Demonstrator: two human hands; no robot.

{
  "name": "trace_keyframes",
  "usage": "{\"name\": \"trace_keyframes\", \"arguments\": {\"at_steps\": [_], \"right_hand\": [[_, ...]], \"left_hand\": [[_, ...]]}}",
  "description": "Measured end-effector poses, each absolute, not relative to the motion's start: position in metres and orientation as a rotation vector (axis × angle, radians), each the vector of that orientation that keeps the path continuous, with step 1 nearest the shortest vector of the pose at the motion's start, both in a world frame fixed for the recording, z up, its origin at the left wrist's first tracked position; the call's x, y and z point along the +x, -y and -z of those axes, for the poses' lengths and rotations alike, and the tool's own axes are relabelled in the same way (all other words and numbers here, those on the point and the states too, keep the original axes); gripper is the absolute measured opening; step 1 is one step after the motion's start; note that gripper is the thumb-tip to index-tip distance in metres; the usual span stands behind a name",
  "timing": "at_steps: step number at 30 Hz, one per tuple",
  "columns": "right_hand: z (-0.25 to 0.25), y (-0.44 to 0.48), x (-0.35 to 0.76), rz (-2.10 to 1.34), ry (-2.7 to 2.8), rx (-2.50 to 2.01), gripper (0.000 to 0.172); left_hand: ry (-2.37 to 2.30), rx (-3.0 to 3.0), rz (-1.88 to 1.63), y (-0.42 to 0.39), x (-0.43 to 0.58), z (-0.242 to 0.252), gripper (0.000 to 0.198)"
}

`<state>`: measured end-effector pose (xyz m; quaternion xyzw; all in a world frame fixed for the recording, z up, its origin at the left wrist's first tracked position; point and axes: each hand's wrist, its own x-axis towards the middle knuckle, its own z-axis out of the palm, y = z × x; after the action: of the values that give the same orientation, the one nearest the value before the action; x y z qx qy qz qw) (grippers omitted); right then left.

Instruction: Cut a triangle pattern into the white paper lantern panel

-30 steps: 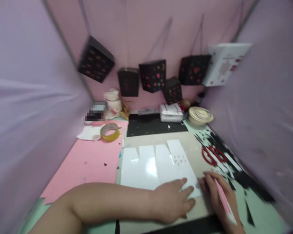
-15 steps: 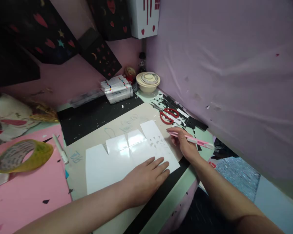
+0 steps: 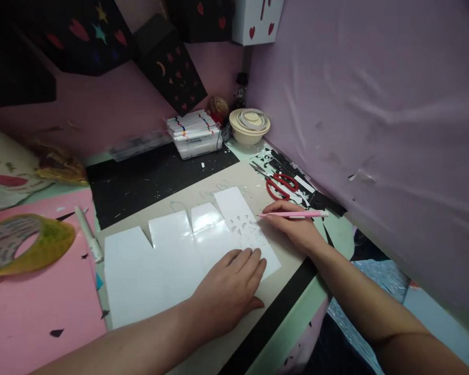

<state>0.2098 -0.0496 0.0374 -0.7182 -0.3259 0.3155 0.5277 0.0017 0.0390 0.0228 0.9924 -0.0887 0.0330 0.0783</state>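
A white sheet of card (image 3: pixel 152 281) with notched flaps along its far edge lies on the beige board (image 3: pixel 219 354). Small cut-out shapes show in its right panel. On the card's near right part rests my left hand (image 3: pixel 230 286), open, palm down, its fingers slightly bent and the thumb apart. Just right of the card, my right hand (image 3: pixel 293 232) is closed around a slim pink craft knife (image 3: pixel 307 214). The knife's tip points left at the card's right edge, close to the cut-outs; whether it touches the card I cannot tell.
Red-handled scissors (image 3: pixel 282 186) lie among black and white paper scraps (image 3: pixel 316 197) near the wall. Behind stand a box of markers (image 3: pixel 197 138) and a cream bowl (image 3: pixel 249 133). At left, a tape roll (image 3: pixel 42 245) and white marker (image 3: pixel 88 234) lie on pink sheeting (image 3: pixel 35 323).
The card has shifted left and turned a little under my left hand, whose fingers have drawn together. My right hand has brought the knife tip left, nearer the cut-outs. The view has tilted slightly.
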Motion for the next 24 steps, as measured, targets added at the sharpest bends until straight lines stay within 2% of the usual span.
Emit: {"name": "trace_keyframes", "arguments": {"at_steps": [6,11,14,19,21,24], "right_hand": [[-0.031,0.046,0.197,-0.513,0.875,-1.832,0.008],[-0.020,0.045,0.186,-0.426,0.868,-1.841,0.023],[-0.017,0.047,0.183,-0.390,0.845,-1.783,0.026],[-0.018,0.049,0.179,-0.101,0.888,-1.671,0.017],[-0.019,0.048,0.179,-0.131,0.918,-1.755,0.012],[-0.019,0.045,0.181,-0.295,0.905,-1.870,0.019]], "left_hand": [[0.128,2.871,-0.081,-0.045,0.000,-0.018,0.069],[0.124,2.815,-0.104,-0.044,0.000,-0.015,0.066],[0.127,2.802,-0.151,-0.044,0.000,-0.012,0.066],[0.126,2.796,-0.203,-0.044,0.000,-0.010,0.067],[0.124,2.795,-0.216,-0.045,0.000,-0.009,0.067],[0.128,2.788,-0.227,-0.045,0.000,-0.008,0.067]]}}
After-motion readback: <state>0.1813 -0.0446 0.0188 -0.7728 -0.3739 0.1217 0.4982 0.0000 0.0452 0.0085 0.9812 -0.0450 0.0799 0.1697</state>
